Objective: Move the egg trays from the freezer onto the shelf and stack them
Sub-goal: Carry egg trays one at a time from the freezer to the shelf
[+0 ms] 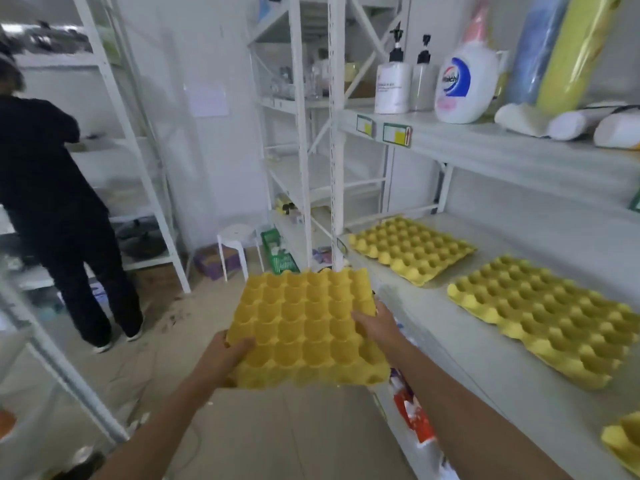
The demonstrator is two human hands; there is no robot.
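I hold a yellow egg tray (304, 323) level in front of me, over the floor beside the shelf. My left hand (227, 356) grips its near left corner. My right hand (374, 325) holds its right edge with the fingers over the cups. On the white shelf (485, 362) to the right lie two more yellow egg trays, one far (412, 249) and one nearer (547, 318), side by side and apart. The corner of a third tray (623, 441) shows at the right edge. The freezer is not clearly in view.
A person in black (59, 216) stands at the left, facing a white rack. The upper shelf carries pump bottles (393, 81), a detergent jug (464, 88) and rolls. A white stool (237, 249) and a green basket (278, 252) stand on the floor ahead.
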